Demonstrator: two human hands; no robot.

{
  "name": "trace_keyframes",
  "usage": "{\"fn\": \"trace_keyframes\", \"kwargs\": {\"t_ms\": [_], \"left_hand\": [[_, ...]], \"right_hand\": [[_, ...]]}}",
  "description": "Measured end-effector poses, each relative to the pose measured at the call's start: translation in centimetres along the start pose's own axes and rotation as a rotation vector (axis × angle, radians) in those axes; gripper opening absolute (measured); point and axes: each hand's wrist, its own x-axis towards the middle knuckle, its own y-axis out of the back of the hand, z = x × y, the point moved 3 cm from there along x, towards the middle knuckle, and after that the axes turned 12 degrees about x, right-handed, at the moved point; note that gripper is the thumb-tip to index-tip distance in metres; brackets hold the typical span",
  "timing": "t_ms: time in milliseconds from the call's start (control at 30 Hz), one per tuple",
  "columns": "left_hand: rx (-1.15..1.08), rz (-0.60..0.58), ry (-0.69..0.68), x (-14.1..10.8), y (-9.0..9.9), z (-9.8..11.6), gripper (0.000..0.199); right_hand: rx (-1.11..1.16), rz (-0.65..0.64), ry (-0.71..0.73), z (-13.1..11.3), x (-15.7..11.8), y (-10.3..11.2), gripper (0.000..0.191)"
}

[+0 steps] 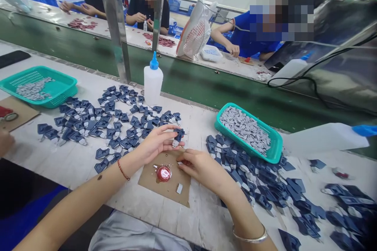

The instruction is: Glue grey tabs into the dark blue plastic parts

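Beyond the cardboard (163, 192), your left hand (154, 144) has its fingers clamped on the dark blue part (179, 133), pale end toward you. Your right hand (203, 166) lies nearer the grey piece (179, 188); whether its fingers grip anything, I cannot tell.

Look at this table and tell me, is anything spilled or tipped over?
Maybe! Shiny drops dot the brown cardboard around the round red thing, like something dripped. The big white bottle on the right seems to lie on its side, while the middle bottle stands up, but the camera may exaggerate its tilt.
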Motion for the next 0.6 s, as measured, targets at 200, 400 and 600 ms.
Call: {"fn": "trace_keyframes", "kwargs": {"t_ms": [200, 400, 600], "left_hand": [[-0.002, 0.013, -0.037, 0.4, 0.4, -0.6, 0.035], [0.116, 0.106, -0.085, 1.0, 1.0, -0.9, 0.033], [0.161, 0.155, -0.119, 0.8, 0.8, -0.8, 0.032]], "right_hand": [[-0.135, 0.006, -0.025, -0.3, -0.2, -0.4, 0.025], [-0.152, 0.014, -0.017, 0.0, -0.3, -0.8, 0.027], [-0.101, 0.087, -0.009, 0.2, -0.5, -1.1, 0.027]]}}
